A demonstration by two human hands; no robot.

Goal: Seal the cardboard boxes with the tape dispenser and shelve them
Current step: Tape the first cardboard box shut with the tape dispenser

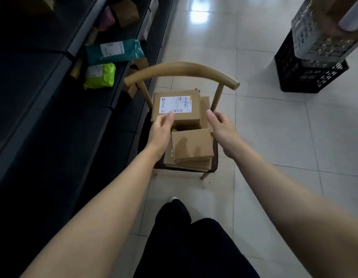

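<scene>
Boxes (182, 125) on chair (182, 71); shelves (53, 77) left; crates (310, 73) right.

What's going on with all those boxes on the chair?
A person stands at a wooden chair piled with cardboard boxes. Their left hand reaches the labelled box at the back, fingertips at its label. Their right hand is open beside the pile, holding nothing. A plain box lies nearer. Bagged parcels sit on the dark shelves to the left. No tape dispenser is in sight.

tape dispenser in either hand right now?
No: the left hand and right hand are both open and empty, on either side of the labelled box on the chair.
</scene>
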